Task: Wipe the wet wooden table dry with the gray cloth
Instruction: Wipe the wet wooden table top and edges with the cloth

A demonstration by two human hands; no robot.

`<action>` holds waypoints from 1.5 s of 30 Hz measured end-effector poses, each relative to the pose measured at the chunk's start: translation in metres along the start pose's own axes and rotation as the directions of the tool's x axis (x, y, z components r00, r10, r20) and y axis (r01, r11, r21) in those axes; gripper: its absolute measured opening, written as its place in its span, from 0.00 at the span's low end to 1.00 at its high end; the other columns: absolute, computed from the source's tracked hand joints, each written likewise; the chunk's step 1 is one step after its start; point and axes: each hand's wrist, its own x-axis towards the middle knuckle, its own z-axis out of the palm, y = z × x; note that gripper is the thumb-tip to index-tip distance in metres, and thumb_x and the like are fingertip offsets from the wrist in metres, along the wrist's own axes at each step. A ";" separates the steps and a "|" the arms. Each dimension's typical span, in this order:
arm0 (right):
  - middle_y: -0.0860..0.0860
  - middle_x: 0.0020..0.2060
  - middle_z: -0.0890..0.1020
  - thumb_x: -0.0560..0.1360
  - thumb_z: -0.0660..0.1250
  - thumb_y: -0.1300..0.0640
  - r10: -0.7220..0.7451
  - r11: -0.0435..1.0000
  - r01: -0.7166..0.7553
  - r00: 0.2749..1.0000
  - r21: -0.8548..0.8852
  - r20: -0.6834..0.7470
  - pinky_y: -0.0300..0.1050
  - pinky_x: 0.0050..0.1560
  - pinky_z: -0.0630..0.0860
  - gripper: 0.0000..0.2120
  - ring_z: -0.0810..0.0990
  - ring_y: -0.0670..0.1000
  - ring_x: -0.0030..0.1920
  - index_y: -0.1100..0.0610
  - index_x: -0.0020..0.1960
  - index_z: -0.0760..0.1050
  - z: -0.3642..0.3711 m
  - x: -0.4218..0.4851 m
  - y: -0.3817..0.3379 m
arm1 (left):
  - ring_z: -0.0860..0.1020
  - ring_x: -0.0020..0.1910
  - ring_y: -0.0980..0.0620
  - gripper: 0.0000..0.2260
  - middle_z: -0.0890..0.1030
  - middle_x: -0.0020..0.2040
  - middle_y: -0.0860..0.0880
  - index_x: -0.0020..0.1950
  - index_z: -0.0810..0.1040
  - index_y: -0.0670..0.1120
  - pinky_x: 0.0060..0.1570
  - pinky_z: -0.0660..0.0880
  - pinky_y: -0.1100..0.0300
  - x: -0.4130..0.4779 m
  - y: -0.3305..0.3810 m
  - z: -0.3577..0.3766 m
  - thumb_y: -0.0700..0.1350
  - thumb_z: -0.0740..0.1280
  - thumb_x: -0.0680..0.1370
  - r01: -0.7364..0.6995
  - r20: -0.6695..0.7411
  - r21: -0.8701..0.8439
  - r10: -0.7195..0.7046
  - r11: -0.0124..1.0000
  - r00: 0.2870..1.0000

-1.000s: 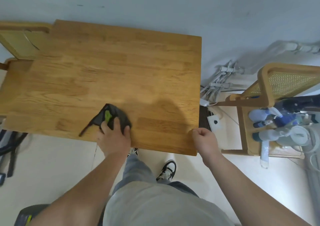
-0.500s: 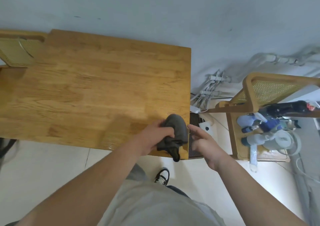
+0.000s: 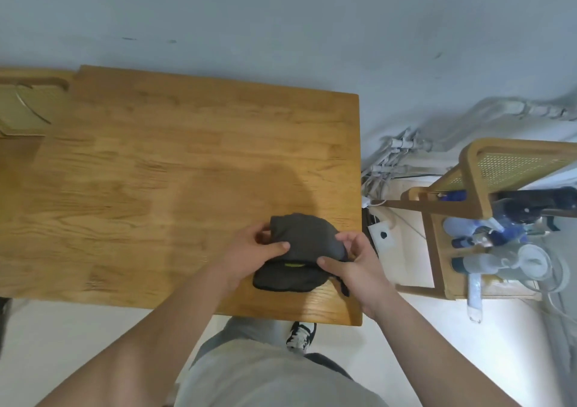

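Both hands are close together at centre-right of the frame, each clamped on the gray cloth (image 3: pixel 304 244). The left hand (image 3: pixel 249 252) grips the cloth's left side, thumb on top and fingers curled behind. The right hand (image 3: pixel 354 267) pinches its right end between thumb and fingers. The cloth is bunched into a folded lump, with a lime-green strip showing in the fold and a dark strand dangling below the right hand. It sits over the wooden table (image 3: pixel 150 169) near the lower-right corner - the lower fold seems to rest on the top, hard to be sure. A darker patch on the wood above the cloth is possibly shadow or damp; can't tell.

Bare forearms run in from the bottom edge, with a gray shirt between them and one black-and-white shoe (image 3: pixel 301 334) on the pale floor.

Right of the table: tangled white cables (image 3: pixel 385 164) at the wall and a cane-backed chair (image 3: pixel 468 172) with blue spray bottles (image 3: pixel 480 241) on its seat. Upper left - another chair back (image 3: pixel 28 100).
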 end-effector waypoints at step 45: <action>0.49 0.49 0.82 0.80 0.66 0.56 -0.154 0.762 0.073 0.986 -0.643 -0.070 0.42 0.50 0.69 0.09 0.78 0.53 0.50 0.55 0.59 0.80 0.031 -0.010 0.032 | 0.50 0.80 0.36 0.26 0.60 0.82 0.45 0.83 0.58 0.55 0.80 0.50 0.39 -0.057 -0.169 0.038 0.55 0.56 0.85 0.067 -0.301 0.910 0.543 0.408 0.784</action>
